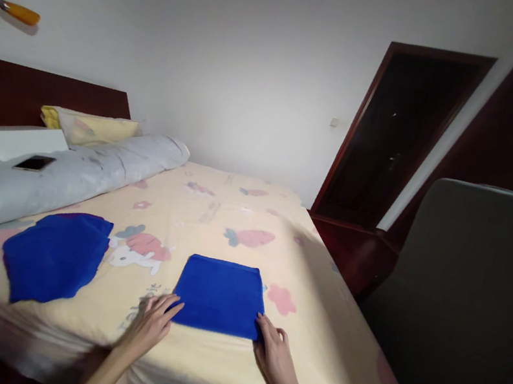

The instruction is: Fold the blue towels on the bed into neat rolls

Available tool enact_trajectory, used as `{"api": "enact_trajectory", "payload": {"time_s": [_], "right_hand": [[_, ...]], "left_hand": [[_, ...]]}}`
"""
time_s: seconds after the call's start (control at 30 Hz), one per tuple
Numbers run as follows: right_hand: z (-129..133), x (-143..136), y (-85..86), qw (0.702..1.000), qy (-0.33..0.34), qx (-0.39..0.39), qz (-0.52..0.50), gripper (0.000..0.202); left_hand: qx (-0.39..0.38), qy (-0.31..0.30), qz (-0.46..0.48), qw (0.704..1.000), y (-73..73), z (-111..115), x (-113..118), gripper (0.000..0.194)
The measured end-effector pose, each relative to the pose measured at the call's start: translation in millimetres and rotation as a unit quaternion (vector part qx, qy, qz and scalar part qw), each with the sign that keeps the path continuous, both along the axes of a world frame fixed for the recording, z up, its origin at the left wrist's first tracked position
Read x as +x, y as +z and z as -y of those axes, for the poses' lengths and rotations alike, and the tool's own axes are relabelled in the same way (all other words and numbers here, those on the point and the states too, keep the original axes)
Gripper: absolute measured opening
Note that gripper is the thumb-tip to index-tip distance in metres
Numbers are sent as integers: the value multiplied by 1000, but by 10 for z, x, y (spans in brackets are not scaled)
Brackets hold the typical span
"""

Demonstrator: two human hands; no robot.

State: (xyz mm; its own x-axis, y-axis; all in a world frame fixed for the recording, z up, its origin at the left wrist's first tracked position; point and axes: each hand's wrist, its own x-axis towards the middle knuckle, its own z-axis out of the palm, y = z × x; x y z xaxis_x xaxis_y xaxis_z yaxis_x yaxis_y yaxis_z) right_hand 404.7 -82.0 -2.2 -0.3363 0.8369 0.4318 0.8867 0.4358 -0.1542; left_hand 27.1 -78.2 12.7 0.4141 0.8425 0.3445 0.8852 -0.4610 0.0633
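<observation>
A blue cloth (221,296), folded into a flat rectangle, lies on the bed in front of me. My left hand (156,321) is at its near left corner, thumb and fingers closed on the edge. At the near right corner, my right hand (275,351) pinches the other side, its thumb partly hidden. The cloth rests flat on the sheet between both hands. Farther left lies a second blue cloth (56,257), loosely spread with uneven edges, touched by neither hand.
The bed (212,224) has a yellow patterned sheet. A long grey rolled quilt (94,161) with a phone (35,163) on it lies at the left, near a white box (13,141) and a pillow (99,130). A dark grey panel (468,306) stands at the right.
</observation>
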Motion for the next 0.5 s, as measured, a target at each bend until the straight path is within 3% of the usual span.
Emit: {"api": "enact_trajectory", "payload": {"time_s": [0.2,0.33,0.5], "right_hand": [[-12,-25,53,999,-10,48,-20,38],[-42,-13,137,998,-2,33,-50,35],[-47,-15,216,998,16,11,-57,36]], "left_hand": [[11,-6,52,999,29,-72,50,56],[9,6,94,995,77,-163,14,46],[-9,-15,92,996,69,-201,-45,59]]}}
